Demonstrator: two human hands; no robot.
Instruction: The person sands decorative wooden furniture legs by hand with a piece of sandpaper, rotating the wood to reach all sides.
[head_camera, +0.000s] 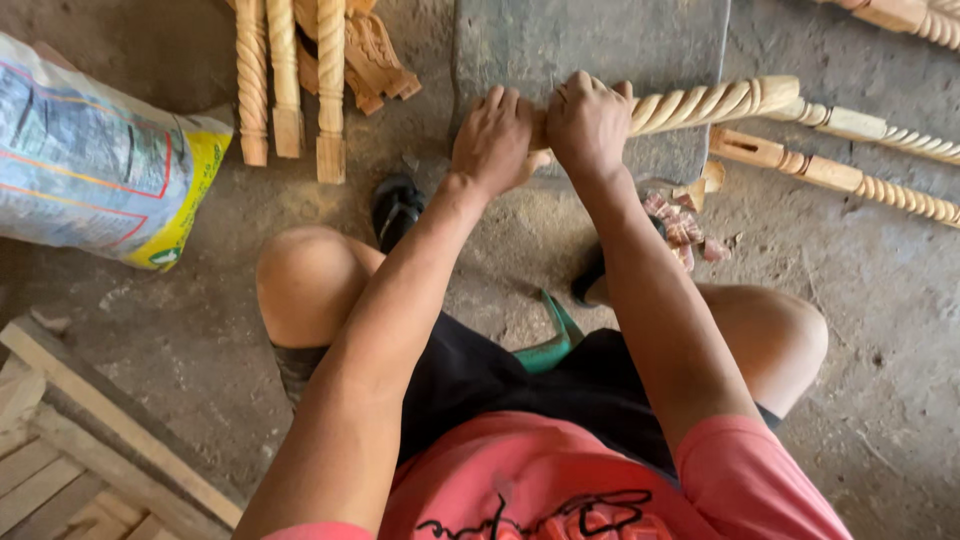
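Note:
A pale wooden spindle (715, 102) carved in a rope twist lies across a grey stone slab (520, 40) on the floor. My right hand (590, 122) grips the spindle near its left end. My left hand (493, 140) is closed beside it, over the spindle's end, which it hides. Both arms reach forward between my bare knees.
Three more twisted spindles (285, 70) and carved wood pieces lie top left. Two spindles (850, 175) lie at right. A printed sack (90, 150) sits at left, wooden slats (90, 450) at bottom left. Reddish scraps (680, 225), a black sandal (397, 205) and a green object (550, 345) lie on the dusty floor.

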